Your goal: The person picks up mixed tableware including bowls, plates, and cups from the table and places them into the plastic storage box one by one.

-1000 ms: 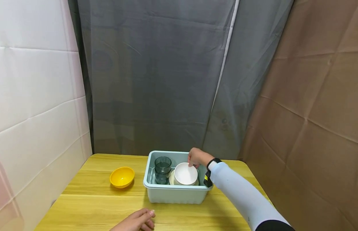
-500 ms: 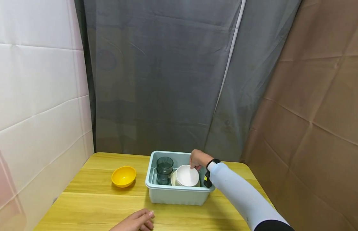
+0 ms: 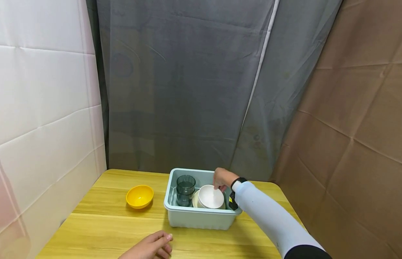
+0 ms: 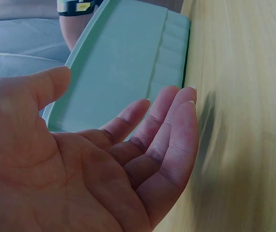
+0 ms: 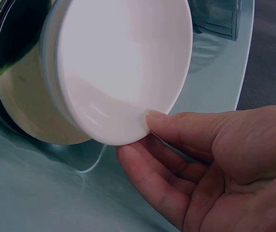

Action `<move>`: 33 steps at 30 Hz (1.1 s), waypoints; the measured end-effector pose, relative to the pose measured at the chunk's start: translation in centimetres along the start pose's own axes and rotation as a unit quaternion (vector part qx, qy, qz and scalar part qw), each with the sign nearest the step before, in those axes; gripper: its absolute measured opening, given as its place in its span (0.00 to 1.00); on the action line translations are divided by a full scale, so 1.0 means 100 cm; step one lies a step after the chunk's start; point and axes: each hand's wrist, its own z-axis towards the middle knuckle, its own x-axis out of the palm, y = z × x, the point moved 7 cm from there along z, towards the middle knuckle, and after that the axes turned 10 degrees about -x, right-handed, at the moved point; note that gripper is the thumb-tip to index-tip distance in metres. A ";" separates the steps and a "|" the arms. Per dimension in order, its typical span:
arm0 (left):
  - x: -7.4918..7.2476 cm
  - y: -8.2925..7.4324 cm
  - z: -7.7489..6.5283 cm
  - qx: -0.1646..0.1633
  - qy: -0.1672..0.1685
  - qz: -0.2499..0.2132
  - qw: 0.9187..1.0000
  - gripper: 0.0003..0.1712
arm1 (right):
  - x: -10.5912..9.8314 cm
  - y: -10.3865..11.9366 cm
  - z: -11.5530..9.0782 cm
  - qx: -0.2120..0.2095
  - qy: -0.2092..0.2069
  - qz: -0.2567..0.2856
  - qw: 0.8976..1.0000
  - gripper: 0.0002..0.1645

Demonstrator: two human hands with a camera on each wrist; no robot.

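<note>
My right hand (image 3: 222, 178) reaches into a pale blue-green plastic tub (image 3: 201, 218) and pinches the rim of a white bowl (image 3: 210, 196). In the right wrist view the thumb lies inside the bowl (image 5: 128, 67) and the fingers are under its edge. Beneath the bowl are plates (image 5: 36, 116), cream with a dark green patch. Two dark glass tumblers (image 3: 185, 189), stacked, stand at the tub's left side. My left hand (image 3: 151, 246) is in front of the tub with its fingers relaxed and nothing in them; the left wrist view shows its palm (image 4: 79, 174) beside the tub wall.
A yellow bowl (image 3: 139, 196) sits on the wooden table (image 3: 100, 223), left of the tub. A grey curtain (image 3: 188, 90) hangs behind the table. White cloth (image 3: 48, 108) lines the left side and brown cloth (image 3: 359, 126) the right.
The head view has shifted slightly, so the tub and yellow bowl appear a little further right. The right hand keeps its pinch on the white bowl, and the left hand stays almost still.
</note>
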 end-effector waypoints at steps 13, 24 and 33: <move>-0.006 -0.011 -0.007 0.021 -0.017 0.006 1.000 0.28 | -0.034 0.005 -0.039 -0.093 -0.016 0.059 0.994 0.11; -0.011 -0.018 -0.015 0.056 -0.029 0.025 0.998 0.26 | -0.052 -0.009 -0.137 -0.153 -0.122 0.182 0.964 0.09; -0.012 -0.020 -0.017 0.066 -0.026 0.018 0.997 0.24 | -0.009 -0.044 -0.207 -0.162 -0.189 0.317 0.915 0.11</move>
